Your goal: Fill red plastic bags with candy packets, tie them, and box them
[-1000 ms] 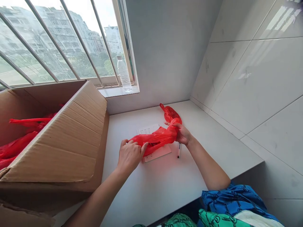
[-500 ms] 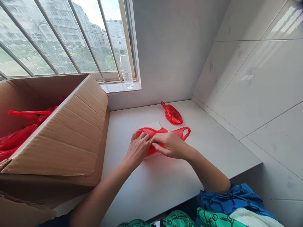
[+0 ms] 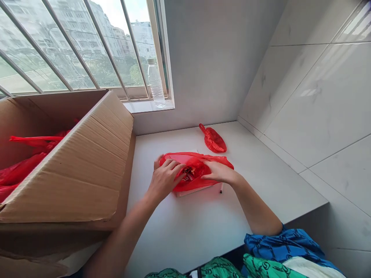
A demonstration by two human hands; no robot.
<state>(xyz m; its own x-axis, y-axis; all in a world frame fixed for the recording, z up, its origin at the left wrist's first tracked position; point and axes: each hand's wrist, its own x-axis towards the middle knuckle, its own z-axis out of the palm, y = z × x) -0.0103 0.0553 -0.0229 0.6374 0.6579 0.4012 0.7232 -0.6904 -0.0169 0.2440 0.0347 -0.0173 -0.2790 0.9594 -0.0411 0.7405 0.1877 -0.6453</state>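
Observation:
A red plastic bag (image 3: pixel 185 188) lies on the white surface in front of me with its mouth spread wide. Inside it, small dark patterned packets (image 3: pixel 189 174) show; I cannot make out their kind. My left hand (image 3: pixel 166 177) grips the bag's left side, fingers bent over the rim toward the opening. At the other side my right hand (image 3: pixel 218 172) holds the rim, its fingertips partly hidden by the red plastic. Beneath the bag is a flat white pad or sheet (image 3: pixel 193 191), mostly covered. The dark tip of a pen (image 3: pixel 221 190) pokes out at its right.
A smaller tied red bag (image 3: pixel 213 139) lies behind, near the wall. To the left stands a large open cardboard box (image 3: pixel 78 166) with red bags (image 3: pixel 26 168) inside. A clear bottle (image 3: pixel 156 87) stands on the sill by the barred window. White tiles line the right wall.
The bag's mouth has been pulled apart, and its contents now show. My hands have moved away from each other, the left one leftward, the right one rightward. The pen tip has come into view.

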